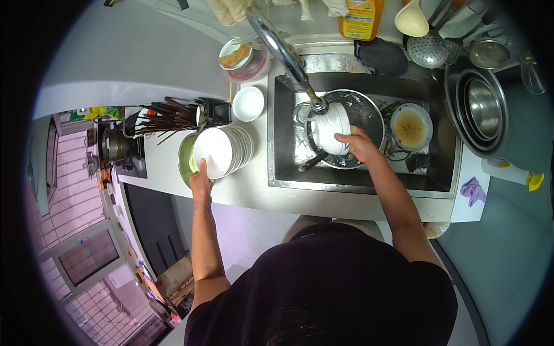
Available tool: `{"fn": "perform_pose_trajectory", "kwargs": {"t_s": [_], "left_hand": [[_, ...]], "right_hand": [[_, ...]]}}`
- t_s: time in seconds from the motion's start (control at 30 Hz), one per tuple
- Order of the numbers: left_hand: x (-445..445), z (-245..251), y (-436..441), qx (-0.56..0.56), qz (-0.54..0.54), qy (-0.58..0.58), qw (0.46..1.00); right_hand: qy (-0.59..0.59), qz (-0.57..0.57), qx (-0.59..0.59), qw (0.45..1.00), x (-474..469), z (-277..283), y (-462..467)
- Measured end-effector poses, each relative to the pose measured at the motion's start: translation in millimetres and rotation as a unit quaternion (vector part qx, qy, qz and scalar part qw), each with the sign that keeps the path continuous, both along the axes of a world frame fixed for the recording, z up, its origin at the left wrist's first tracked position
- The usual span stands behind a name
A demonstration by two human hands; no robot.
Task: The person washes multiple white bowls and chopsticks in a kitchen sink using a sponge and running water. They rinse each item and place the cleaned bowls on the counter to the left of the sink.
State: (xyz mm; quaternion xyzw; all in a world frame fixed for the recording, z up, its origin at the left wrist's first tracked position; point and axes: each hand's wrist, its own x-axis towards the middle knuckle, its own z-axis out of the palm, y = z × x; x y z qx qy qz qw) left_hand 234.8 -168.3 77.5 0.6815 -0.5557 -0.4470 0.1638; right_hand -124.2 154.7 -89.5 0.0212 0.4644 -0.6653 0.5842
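My left hand grips the near edge of the top white bowl of a tilted stack on the counter, its thumb over the rim. Beneath the stack's left side is a green basin. Over the sink, my right hand holds stacked white bowls by their right side, under the faucet, where water runs over them. Below them in the sink is a large metal pan with suds and water. A bowl of cloudy liquid lies to the right of the pan.
A small white bowl and dark chopsticks are left of the sink. Nested metal basins stand at its right edge, near a spray bottle. Behind are a dark cloth and a skimmer.
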Motion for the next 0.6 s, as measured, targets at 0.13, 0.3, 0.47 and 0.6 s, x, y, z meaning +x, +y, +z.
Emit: {"fn": "perform_pose_trajectory", "kwargs": {"t_s": [0.13,0.3,0.47,0.6], "left_hand": [[-5,16,5,-0.016,-0.026,-0.070,0.997],[-36,36,67,-0.431,-0.155,-0.010,0.889],[-142,-25,164,0.088,-0.353,0.169,0.916],[-212,-91,199,0.298,-0.153,0.285,0.898]], "right_hand": [[0.053,-0.002,0.007,0.999,1,21,2],[0.313,0.076,0.015,0.947,8,41,-3],[0.550,0.142,0.093,0.818,36,57,-16],[0.639,0.174,0.143,0.736,76,72,-33]]}}
